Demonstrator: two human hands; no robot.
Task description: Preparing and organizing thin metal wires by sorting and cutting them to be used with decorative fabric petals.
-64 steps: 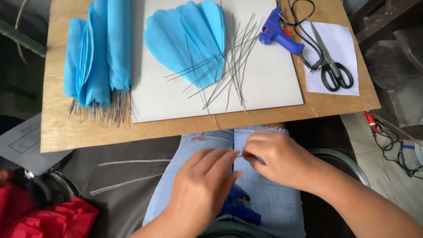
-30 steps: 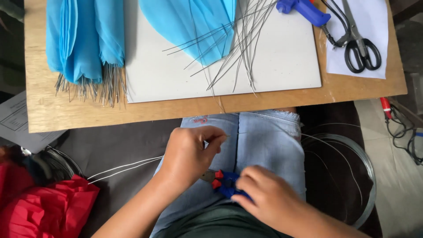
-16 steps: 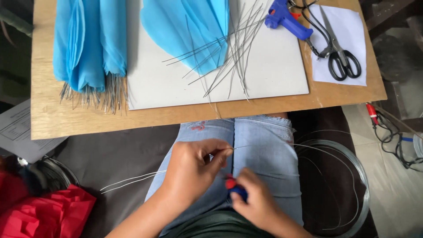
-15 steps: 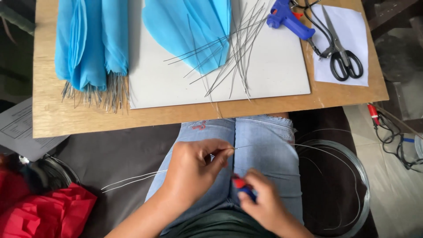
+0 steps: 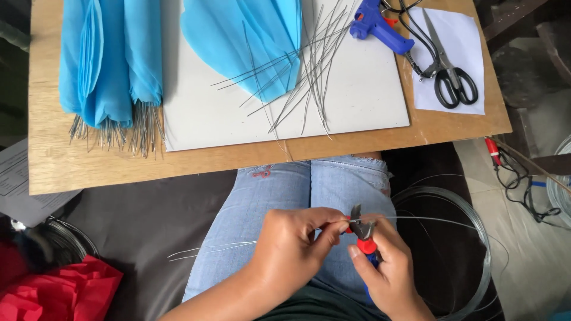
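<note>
My left hand [image 5: 291, 246] pinches a thin metal wire [image 5: 428, 219] over my lap, above blue jeans [image 5: 285, 184]. My right hand [image 5: 386, 273] grips red and blue handled wire cutters [image 5: 363, 232], whose jaws sit around the wire right beside the left fingertips. The wire runs right toward a wire coil [image 5: 458, 244] on the floor. Loose wire ends [image 5: 208, 249] trail left across my thigh.
A wooden board [image 5: 238, 160] carries a white sheet [image 5: 357, 101], cut wire pieces [image 5: 303, 77], folded blue tissue paper [image 5: 113, 59], a blue tissue fan [image 5: 250, 35], a blue glue gun [image 5: 380, 27] and black scissors [image 5: 452, 77]. Red tissue [image 5: 53, 291] lies bottom left.
My right hand picked up the cutters from my lap and raised them to the wire. The left hand kept its hold on the wire.
</note>
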